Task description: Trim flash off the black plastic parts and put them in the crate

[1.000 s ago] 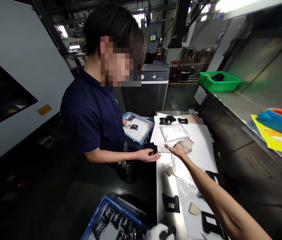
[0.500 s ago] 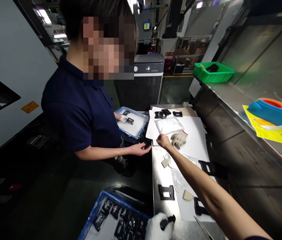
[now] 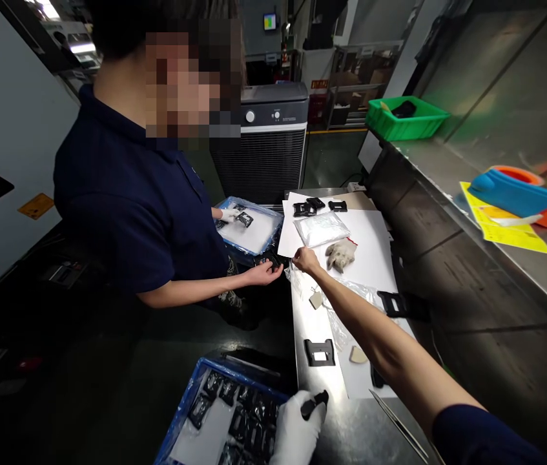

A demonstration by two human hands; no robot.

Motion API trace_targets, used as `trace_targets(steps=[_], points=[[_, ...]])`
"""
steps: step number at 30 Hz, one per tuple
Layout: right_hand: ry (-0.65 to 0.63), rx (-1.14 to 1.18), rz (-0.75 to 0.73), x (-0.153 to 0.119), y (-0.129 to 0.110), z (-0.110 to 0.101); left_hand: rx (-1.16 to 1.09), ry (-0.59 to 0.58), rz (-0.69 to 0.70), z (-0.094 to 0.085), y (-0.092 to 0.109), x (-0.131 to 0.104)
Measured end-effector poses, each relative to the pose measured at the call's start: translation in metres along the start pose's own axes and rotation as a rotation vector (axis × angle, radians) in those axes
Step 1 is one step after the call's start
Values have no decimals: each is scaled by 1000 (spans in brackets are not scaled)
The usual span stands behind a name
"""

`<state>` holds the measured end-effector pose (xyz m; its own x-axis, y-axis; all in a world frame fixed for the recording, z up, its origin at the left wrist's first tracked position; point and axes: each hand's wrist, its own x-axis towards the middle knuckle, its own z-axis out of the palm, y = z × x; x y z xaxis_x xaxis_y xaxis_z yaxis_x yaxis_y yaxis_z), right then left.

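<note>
My left hand (image 3: 298, 423), in a white glove, is closed on a small black plastic part (image 3: 314, 405) over the table's near-left edge. My bare right hand (image 3: 306, 259) reaches far forward, its fingers pinched together at the table's left edge. Some clear film shows beside those fingertips, but I cannot make out what they hold. Just left of it is a co-worker's bare hand (image 3: 264, 274), palm up, with something dark by the fingers. The co-worker's gloved other hand (image 3: 228, 215) is at a black part (image 3: 245, 220) over a lined blue crate (image 3: 273, 227).
A blue crate (image 3: 183, 413) of bagged black parts stands at lower left. On the metal table (image 3: 302, 316) lie a black frame (image 3: 319, 352), tweezers (image 3: 399, 426), beige pads (image 3: 358, 354), a crumpled glove (image 3: 341, 256) and a clear bag (image 3: 321, 228). A green bin (image 3: 406, 123) sits on the right ledge.
My view has shifted, so most things sit further left and higher. My right hand has drawn slightly back from the table edge, with clear film now beside its fingers. My left hand keeps its black part.
</note>
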<state>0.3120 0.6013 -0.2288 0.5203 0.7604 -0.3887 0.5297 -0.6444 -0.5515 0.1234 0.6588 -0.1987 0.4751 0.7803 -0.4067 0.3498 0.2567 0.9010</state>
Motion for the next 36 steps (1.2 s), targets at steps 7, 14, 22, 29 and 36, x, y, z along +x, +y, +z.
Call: trace_targets(steps=[7,14,22,29,36], points=[[-64,137,39,-12,1,-3,77,-91,-17,4,21,-40],[-70,191,25,-14,2,-17,188,-122,-156,76,-75,-217],[20,335,-83,-37,10,-24,248,-129,-93,98,-130,-284],[223,245,150,-174,188,-28,108,-135,-46,73,-102,-279],[115,-54,360,-336,314,57,23,12,203,66,-54,-286]])
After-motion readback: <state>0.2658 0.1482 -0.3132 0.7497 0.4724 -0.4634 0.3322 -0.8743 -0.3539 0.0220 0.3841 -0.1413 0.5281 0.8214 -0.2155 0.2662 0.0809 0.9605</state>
